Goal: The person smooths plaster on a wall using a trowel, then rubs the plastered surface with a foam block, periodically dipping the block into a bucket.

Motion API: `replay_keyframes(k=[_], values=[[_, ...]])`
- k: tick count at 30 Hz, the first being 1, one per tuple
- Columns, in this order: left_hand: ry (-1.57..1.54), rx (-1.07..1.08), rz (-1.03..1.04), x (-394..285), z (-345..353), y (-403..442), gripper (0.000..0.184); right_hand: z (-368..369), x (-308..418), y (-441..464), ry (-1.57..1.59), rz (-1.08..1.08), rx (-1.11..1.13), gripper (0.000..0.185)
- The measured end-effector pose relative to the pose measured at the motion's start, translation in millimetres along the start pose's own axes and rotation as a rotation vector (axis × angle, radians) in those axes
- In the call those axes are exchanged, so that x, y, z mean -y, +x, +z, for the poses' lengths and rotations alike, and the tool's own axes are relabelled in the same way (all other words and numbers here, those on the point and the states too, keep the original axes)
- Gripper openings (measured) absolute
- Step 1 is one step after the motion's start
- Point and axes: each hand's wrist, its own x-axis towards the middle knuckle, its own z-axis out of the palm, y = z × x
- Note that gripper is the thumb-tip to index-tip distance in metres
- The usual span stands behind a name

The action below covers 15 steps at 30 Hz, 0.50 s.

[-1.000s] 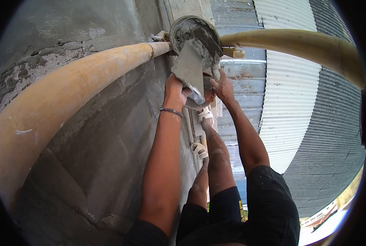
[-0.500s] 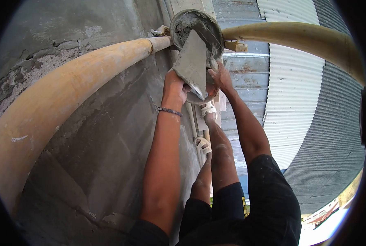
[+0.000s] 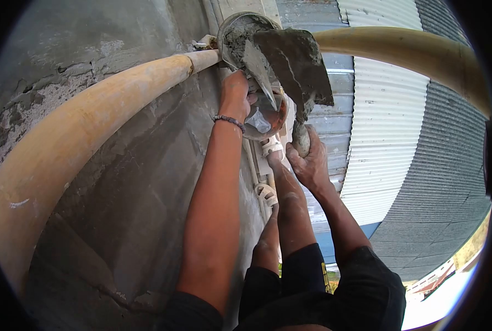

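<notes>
I am watching the right grip, right of centre, clasping a trowel whose long axis is running nearly straight up. The left grip, nearer the bucket at upper centre, is pinching a mortar-coated plate just left of the blade.

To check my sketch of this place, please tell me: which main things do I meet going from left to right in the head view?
Thick yellowish pole, left hand with a grey plate, right hand with a trowel, white corrugated sheet, dark corrugated sheet.
</notes>
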Motion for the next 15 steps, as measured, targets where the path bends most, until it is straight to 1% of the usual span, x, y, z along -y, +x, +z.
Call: replay_keyframes(k=[3,5,6,7,8,10,12,13,15], values=[[0.025,-0.054,0.018,-1.8,6.9,-6.6,0.010,10.1,-1.7,-1.7,0.051,-0.009,0.014,0.033],[0.016,0.051,0.039,-5.3,5.9,-21.8,0.010,21.8,-13.2,6.5,0.011,-0.017,0.033,0.035],[0.016,0.052,0.040,-5.6,4.1,-25.7,0.010,26.8,-16.6,11.6,-0.009,0.005,0.029,0.041],[0.017,0.052,0.059,-2.2,0.9,-27.7,0.011,31.9,-22.6,17.9,-0.011,0.010,0.030,0.041],[0.022,0.053,0.077,1.2,-3.2,-28.3,0.019,39.0,-31.8,26.8,-0.024,0.024,0.005,0.042],[0.047,0.082,0.094,2.2,-14.5,-27.6,0.019,58.4,-59.6,50.9,-0.036,0.037,-0.016,0.044],[0.070,0.117,0.112,3.5,-20.5,-31.6,0.019,81.2,-99.7,80.3,-0.168,-0.065,-0.151,0.045],[0.043,0.128,0.132,4.1,-23.7,-36.8,0.021,87.7,-112.7,95.6,-0.168,-0.065,-0.150,0.045],[0.023,0.133,0.154,8.8,-31.1,-46.5,0.023,98.1,-129.4,120.9,-0.288,-0.028,-0.139,0.046]])
